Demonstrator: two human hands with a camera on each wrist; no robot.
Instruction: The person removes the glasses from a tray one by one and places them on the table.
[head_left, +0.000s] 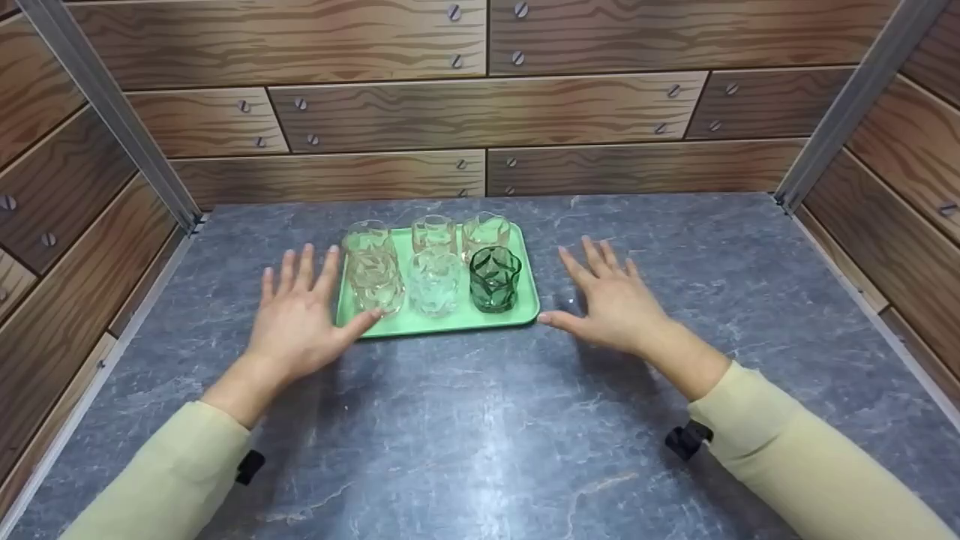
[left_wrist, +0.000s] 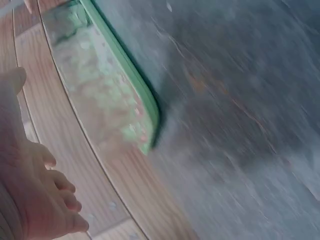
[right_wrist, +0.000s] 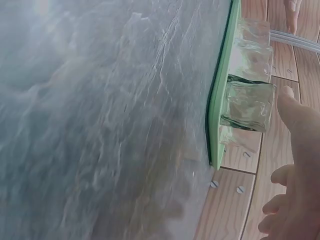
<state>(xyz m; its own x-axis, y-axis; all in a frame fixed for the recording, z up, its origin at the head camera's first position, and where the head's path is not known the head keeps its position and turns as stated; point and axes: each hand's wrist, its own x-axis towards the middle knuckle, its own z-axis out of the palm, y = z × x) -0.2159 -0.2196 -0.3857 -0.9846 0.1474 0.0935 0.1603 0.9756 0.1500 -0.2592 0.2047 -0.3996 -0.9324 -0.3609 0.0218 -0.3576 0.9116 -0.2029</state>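
Note:
A green tray carries several glass tumblers in two rows. In front stand a dark green tumbler at the right, a clear tumbler in the middle and a faintly pinkish one at the left. Behind them are more see-through tumblers, partly hidden. My left hand is spread beside the tray's left edge, thumb over its front corner. Off the right edge my right hand has its fingers spread, thumb nearest the tray. Both hands hold nothing; in the right wrist view the right hand is apart from the tumblers.
The tray lies on a grey marbled table. Wood-patterned panels wall the back and both sides, with metal posts at the corners. A black strap piece shows at the right sleeve. The left wrist view is blurred.

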